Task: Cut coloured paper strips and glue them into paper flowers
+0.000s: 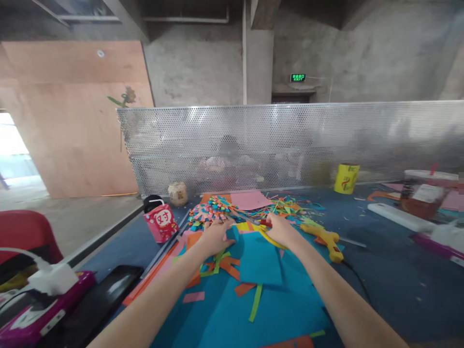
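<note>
Concrete wall [195, 67], "EXIT" sign [297, 77], gripped scissors [262, 223]

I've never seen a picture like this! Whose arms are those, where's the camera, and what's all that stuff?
They belong to a person; there's no robot here. The one picture comes from a camera worn on that person's head, looking forward and down. The right hand holds scissors. The left hand is next to a colourful paper clump; whether it grips anything is hard to see. On the table you can also spot blue paper, strips, a yellow glue gun and a red box.
</note>
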`<state>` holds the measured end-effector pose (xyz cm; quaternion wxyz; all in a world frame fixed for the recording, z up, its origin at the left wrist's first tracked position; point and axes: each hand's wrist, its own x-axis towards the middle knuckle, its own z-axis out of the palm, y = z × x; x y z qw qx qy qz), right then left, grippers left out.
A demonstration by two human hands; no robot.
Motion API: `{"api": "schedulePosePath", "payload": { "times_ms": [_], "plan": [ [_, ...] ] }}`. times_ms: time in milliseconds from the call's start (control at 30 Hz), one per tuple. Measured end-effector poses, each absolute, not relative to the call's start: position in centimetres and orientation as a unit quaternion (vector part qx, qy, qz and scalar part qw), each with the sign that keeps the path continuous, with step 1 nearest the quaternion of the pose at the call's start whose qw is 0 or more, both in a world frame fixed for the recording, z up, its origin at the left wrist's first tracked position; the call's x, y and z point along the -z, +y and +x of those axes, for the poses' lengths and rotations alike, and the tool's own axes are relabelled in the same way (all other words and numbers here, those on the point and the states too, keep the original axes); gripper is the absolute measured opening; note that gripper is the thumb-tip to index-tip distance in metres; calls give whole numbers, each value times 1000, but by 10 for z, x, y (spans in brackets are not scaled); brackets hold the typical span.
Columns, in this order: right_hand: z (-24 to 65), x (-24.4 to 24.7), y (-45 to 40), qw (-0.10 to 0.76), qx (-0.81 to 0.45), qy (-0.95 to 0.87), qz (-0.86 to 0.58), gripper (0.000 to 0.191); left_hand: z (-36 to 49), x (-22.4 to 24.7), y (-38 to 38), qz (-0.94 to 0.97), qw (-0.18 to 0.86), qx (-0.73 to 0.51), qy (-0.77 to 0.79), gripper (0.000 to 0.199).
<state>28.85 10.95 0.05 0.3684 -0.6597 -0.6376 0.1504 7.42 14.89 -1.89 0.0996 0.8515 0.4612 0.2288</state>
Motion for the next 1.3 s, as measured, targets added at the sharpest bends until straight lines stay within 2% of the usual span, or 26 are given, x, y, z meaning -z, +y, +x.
{"api": "schedulePosePath", "payload": {
  "times_ms": [167, 300, 400, 467, 500, 600, 833, 1033, 1300],
  "plan": [
    [288, 4, 115, 402, -133, -633, -648, 20, 77, 19, 146, 841, 127, -263, 455, 41],
    [282, -3, 115, 457, -181, -640, -591, 17, 72, 8, 142, 810, 203, -310, 454, 32],
    [266, -9, 106, 465, -256, -659, -533, 25, 70, -4, 133, 762, 306, -350, 450, 41],
    [253, -11, 97, 457, -331, -661, -495, 29, 70, -9, 123, 649, 490, -412, 410, 34],
    [247, -11, 93, 457, -389, -646, -472, 32, 70, -11, 117, 603, 545, -431, 392, 30],
    [234, -9, 85, 467, -468, -592, -461, 35, 70, -12, 100, 512, 621, -459, 375, 28],
    [235, -3, 89, 471, -460, -558, -506, 26, 64, -4, 92, 431, 678, -467, 370, 29],
    [227, -3, 80, 446, -499, -565, -482, 24, 67, 10, 89, 489, 625, -484, 368, 20],
    [230, 2, 83, 437, -445, -604, -496, 26, 54, 7, 94, 450, 587, -576, 349, 24]
  ]
}}
